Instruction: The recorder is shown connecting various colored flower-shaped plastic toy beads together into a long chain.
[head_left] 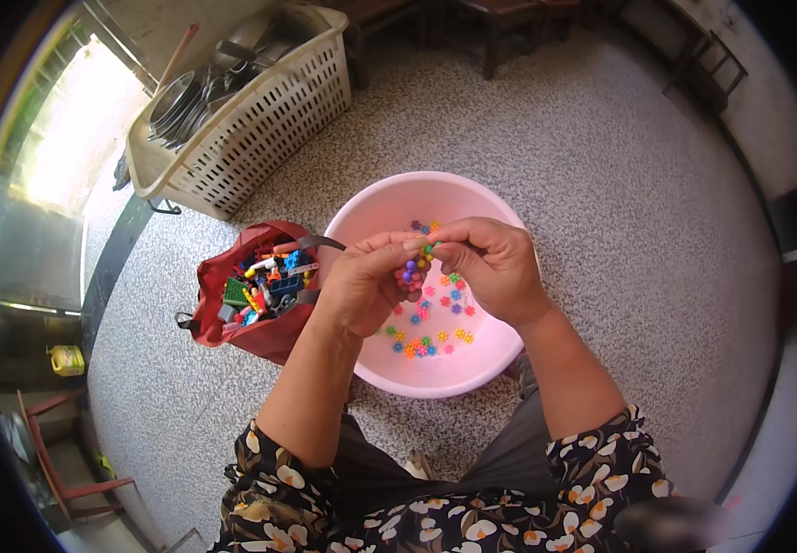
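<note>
Above a pink basin (389, 205), both my hands meet fingertip to fingertip. My left hand (366, 281) is closed around a small bunch of flower-shaped plastic beads (409, 271) in purple, pink and yellow; its fingers partly cover them. My right hand (504, 272) pinches a green bead (432, 247) with thumb and forefinger, right at the upper end of the bunch. Whether the green bead is joined to the others, I cannot tell. Several loose flower-shaped beads (417, 348) in mixed colours lie scattered over the basin's bottom.
Left of the basin stands a red cloth bag (292, 336) full of toy building bricks (269, 281). Behind it is a cream slotted plastic basket (260, 120) with pans and utensils. A yellow bottle (67, 360) and a reddish chair frame (43, 452) are at far left. Wooden stools (495, 28) line the back.
</note>
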Demonstrator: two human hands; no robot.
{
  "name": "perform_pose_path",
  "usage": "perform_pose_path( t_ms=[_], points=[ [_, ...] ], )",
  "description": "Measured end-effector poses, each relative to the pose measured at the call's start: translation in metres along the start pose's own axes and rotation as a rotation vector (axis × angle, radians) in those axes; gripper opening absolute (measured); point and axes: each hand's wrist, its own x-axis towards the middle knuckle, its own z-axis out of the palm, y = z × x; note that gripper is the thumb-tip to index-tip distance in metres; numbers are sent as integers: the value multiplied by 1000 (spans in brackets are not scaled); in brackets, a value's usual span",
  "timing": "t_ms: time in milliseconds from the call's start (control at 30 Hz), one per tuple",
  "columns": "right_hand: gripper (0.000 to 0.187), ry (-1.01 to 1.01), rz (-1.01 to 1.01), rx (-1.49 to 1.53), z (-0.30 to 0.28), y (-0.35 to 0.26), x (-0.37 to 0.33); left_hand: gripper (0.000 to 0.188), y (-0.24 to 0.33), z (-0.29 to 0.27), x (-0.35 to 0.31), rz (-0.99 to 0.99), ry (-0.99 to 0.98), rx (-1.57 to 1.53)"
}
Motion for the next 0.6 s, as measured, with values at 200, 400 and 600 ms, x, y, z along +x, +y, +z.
perform_pose_path(
  t_ms=[200, 400, 600],
  points=[
    [10, -9, 74, 192, -2, 2, -1, 20, 1, 0, -1, -110, -73, -203],
    [16, 68, 225, 446, -9, 0, 6, 24, -1, 2, 2, -85, -149, -417],
    [18, 44, 162, 199, -3, 1, 3, 27, -2, -1, 2, -81, -56, -332]
  ],
)
